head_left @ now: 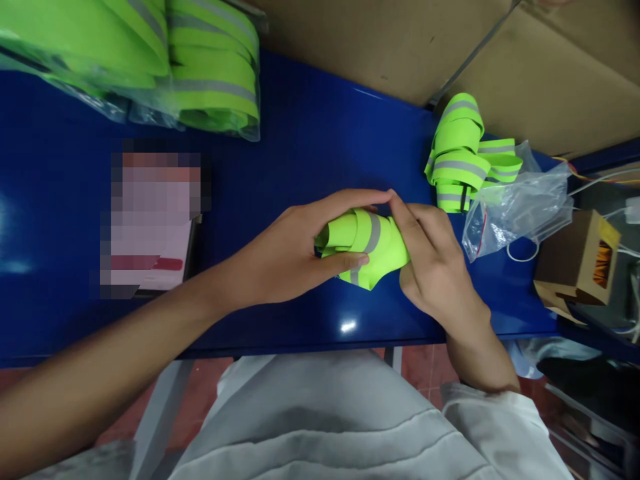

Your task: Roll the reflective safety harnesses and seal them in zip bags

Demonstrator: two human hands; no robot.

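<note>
Both hands meet around one folded neon-green reflective band [373, 240], held low over the blue tabletop [300, 133], a little right of centre and near its front edge. The left hand [293, 257] has its grip closed on the band's left end: the thumb presses across the underside by the grey stripe, and the fingers arch over the top. The right hand [433, 263] covers the band's right end with a closed grip. Its forefinger stretches over the top and touches the left forefinger's tip, while its thumb is hidden. I cannot tell whether the band's lower corner touches the tabletop.

Just beyond the right hand lies a loose pile of bands [463, 157], and a clear plastic bag [525, 203] rests against that pile, close to the right knuckles. A small cardboard box [580, 260] sits at the tabletop's right end. Bagged bands [210, 73] fill the far left corner, well apart from the hands. A blurred flat object [150, 220] lies to the left, beside the left forearm.

Bare blue surface stretches between that object and the hands, and behind them up to the cardboard sheets [400, 47] along the back. The front edge runs just below both wrists.
</note>
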